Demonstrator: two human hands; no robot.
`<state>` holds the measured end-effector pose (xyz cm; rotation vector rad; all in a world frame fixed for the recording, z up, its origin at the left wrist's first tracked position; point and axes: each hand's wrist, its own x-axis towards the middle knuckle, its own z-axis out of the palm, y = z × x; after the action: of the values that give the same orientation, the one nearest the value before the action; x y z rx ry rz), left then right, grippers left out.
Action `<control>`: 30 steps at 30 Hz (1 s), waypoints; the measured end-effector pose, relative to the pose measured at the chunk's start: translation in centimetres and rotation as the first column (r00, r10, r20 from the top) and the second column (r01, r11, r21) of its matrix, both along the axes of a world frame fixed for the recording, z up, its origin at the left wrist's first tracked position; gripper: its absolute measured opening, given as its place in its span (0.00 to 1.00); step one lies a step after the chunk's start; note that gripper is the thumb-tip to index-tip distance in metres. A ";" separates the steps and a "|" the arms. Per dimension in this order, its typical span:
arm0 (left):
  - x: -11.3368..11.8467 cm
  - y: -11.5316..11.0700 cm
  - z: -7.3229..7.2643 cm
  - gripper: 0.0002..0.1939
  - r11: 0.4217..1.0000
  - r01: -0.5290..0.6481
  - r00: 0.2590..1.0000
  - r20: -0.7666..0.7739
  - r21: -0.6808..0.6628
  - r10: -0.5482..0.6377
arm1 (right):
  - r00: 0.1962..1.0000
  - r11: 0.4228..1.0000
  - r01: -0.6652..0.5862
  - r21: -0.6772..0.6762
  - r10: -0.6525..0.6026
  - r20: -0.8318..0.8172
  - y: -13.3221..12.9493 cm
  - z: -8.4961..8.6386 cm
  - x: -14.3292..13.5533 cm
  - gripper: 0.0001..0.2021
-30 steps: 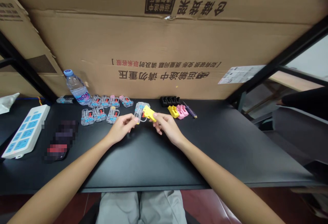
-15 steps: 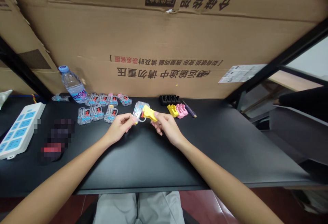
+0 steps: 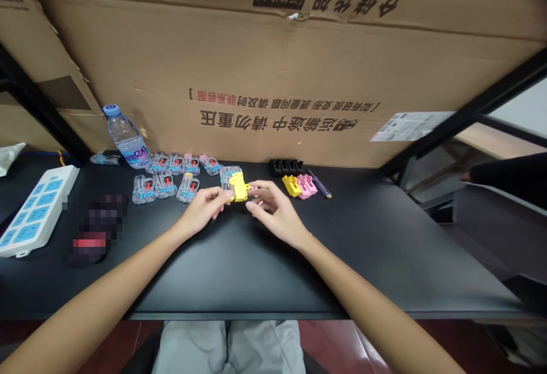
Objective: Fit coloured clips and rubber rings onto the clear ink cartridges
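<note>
My left hand (image 3: 208, 207) is closed on a clear plastic part (image 3: 229, 172) at the middle of the black table. A yellow piece (image 3: 239, 187) lies over the front of that clear part, more upright than flat. My right hand (image 3: 276, 210) is just right of the yellow piece, fingers bent and thumb apart from them. Something small and pink shows between its fingers, too small to make out. Just left stand several clear parts with red and blue bits (image 3: 164, 185) in two rows.
Behind my right hand are a black slotted piece (image 3: 286, 167), a yellow clip (image 3: 292, 186), pink clips (image 3: 306, 186) and a screwdriver (image 3: 320, 185). A water bottle (image 3: 128, 140) and power strip (image 3: 40, 208) are at left. A cardboard box (image 3: 256, 60) stands along the back.
The yellow piece has turned from slanting to nearly upright against the clear part. My right hand has loosened from it, its fingers now more spread. The view has shifted slightly.
</note>
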<state>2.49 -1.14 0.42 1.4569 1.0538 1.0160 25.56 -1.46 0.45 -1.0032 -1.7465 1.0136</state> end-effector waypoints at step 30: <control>0.0 -0.6 -0.2 0.15 0.976 0.213 0.970 -0.113 -0.045 -0.216 | 0.522 0.748 0.011 0.663 -0.570 0.635 6.3 -1.7 4.8 0.18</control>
<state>2.54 -1.71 0.25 1.5811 0.9660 0.7640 30.36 4.83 -1.22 -1.3936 -2.2590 -0.3927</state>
